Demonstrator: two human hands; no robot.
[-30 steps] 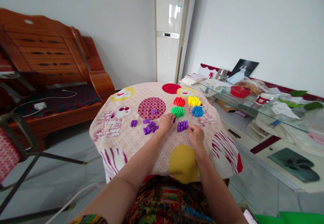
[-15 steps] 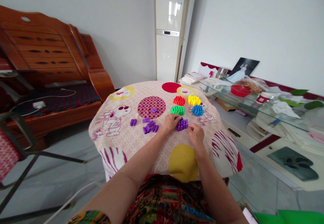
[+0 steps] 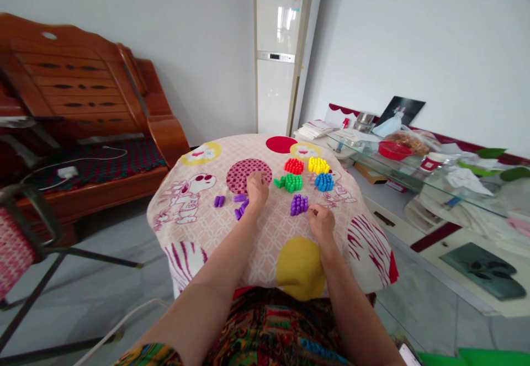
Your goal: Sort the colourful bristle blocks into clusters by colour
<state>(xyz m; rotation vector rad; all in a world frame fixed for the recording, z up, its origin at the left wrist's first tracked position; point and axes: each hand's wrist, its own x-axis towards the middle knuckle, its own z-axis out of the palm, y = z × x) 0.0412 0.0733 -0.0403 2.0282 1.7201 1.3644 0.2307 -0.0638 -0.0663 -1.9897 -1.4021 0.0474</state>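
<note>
My left hand [image 3: 257, 188] is over the checkered circle on the tablecloth, fingers curled down; whatever lies under the fingertips is hidden. Loose purple plastic pieces [image 3: 239, 197] lie beside and partly behind this hand, with a pair of purple pieces [image 3: 219, 201] farther left. My right hand [image 3: 322, 221] rests at the right side of a block of upright purple pieces [image 3: 298, 205], thumb and forefinger pinched together. I cannot make out anything between them. Behind stand similar blocks: green [image 3: 293, 183], blue [image 3: 323, 182], red [image 3: 293, 166] and yellow [image 3: 318, 165]. A green piece [image 3: 279, 183] sticks out left of the green block.
A patterned cloth [image 3: 215, 233] covers the round table. To the right is a glass-topped cabinet [image 3: 439, 181] with a red bowl [image 3: 394, 150], a paper cup [image 3: 431, 160] and papers. A wooden bench [image 3: 83, 95] stands left, a folding chair [image 3: 41, 233] nearer.
My left hand has moved left from the purple block to the loose purple pieces. A green piece now shows left of the green block. My right hand stays by the purple block.
</note>
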